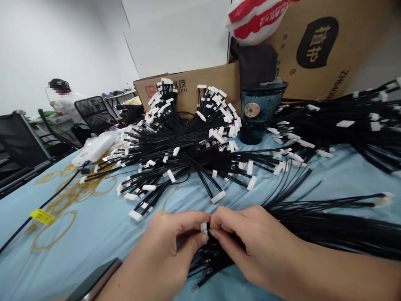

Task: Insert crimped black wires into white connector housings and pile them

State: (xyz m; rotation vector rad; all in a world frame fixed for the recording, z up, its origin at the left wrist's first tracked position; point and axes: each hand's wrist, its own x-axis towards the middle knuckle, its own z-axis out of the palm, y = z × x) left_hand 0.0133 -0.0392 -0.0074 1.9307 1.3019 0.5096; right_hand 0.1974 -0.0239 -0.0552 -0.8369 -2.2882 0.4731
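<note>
My left hand (171, 242) and my right hand (247, 240) meet at the near edge of the table, fingertips pinched together on a small white connector (203, 227) at the end of a black cable. Under both hands lies a bundle of black cables (313, 228) that runs off to the right. A large heap of black cables with white connectors (188, 146) lies just beyond my hands on the light blue table cover (100, 221).
A dark teal cup (260, 115) stands behind the heap, with cardboard boxes (313, 46) behind it. Yellow rubber bands (69, 196), a white device (94, 148) and a black cord with a yellow tag (42, 216) lie at left. A person sits far left among black chairs.
</note>
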